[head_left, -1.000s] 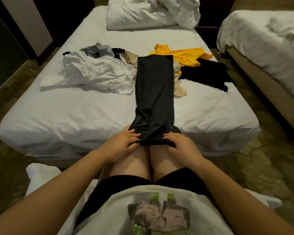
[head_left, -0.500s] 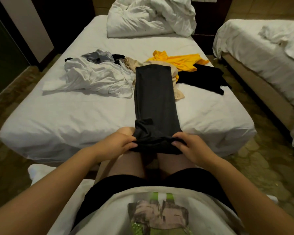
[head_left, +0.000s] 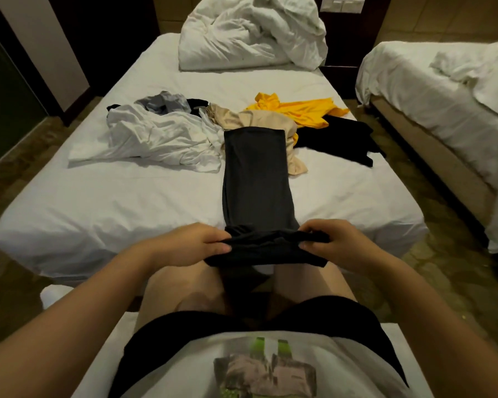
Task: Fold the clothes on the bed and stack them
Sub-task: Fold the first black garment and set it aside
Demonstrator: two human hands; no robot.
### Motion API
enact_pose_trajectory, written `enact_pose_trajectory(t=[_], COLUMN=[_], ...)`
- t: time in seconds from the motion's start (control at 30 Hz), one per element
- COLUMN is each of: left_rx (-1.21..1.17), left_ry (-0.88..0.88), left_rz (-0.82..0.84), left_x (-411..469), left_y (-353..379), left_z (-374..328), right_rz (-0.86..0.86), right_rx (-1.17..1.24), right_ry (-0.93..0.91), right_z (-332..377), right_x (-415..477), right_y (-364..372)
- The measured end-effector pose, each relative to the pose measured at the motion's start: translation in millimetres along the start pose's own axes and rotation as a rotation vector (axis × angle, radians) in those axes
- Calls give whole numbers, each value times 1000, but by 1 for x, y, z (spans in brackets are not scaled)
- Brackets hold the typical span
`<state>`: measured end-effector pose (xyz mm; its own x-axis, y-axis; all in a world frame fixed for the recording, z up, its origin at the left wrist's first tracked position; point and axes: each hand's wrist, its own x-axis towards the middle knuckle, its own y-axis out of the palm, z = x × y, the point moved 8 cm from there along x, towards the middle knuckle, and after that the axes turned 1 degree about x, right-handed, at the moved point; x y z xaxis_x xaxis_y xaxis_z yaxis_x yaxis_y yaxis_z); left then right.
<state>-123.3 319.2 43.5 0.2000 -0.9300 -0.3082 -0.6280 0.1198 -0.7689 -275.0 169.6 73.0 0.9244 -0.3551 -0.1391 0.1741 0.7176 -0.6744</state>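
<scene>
Now | left hand [head_left: 194,244], right hand [head_left: 332,242] | gripping dark garment's [head_left: 256,179] near end

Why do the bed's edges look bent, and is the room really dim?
Head view: the wide-angle lens bows the bed at its edges; the light is dim and yellowish, hiding folds in the dark garment; the left hand and right hand gripping it look sharp, unblurred.

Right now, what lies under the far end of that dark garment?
The dark garment overlaps a beige garment on the bed; how much beige it covers is hidden.
</scene>
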Motion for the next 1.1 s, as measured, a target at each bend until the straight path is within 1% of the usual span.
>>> enact_pose_trajectory(t=[0.07,0.13,0.2,0.27,0.4,0.5,0.57,0.63,0.7,0.77,0.8,0.87,0.9,0.93,0.97,1.03,1.1], left_rx=[43,85,90,12,-186,-298,-449,-674,-901,-1162,-1274,-1467,-1529,-1565,-1585,-1623,-1601], left_ry=[-4,16,-16,-70,-113,-132,-144,-191,-242,-306,-360,-453,-490,-530,-560,-563,-530], left_rz=[100,204,285,291,193,210,220,226,159,37,-35,-140,-176,-213,-252,-361,-484], left_x=[5,12,22,32,60,88,113,141,176,215,233,262,272,277,278,273,270], left_y=[8,18,26,20,-9,-33,-56,-81,-110,-133,-136,-129,-116,-99,-82,-58,-52], left_z=[1,-4,1,4,18,28,35,47,65,92,110,141,156,171,181,189,190], right_rz=[138,289,315,267,82,-42,-105,-183,-255,-350,-381,-373,-345,-312,-287,-318,-409], right_rx=[-32,-136,-220,-195,-29,-68,-98,-86,-11,78,136,364,477,537,547,524,499], right_ry=[51,46,31,51,38,10,-41,-75,-54,-2,52,211,304,386,436,472,459], right_z=[-14,-24,-34,-38,-34,-34,-30,-26,-32,-45,-56,-89,-109,-129,-148,-175,-183], right_x=[5,9,18,28,63,102,134,172,219,270,293,328,339,344,346,343,340], right_y=[7,20,22,14,-13,-35,-54,-77,-97,-112,-114,-103,-90,-74,-59,-40,-36])
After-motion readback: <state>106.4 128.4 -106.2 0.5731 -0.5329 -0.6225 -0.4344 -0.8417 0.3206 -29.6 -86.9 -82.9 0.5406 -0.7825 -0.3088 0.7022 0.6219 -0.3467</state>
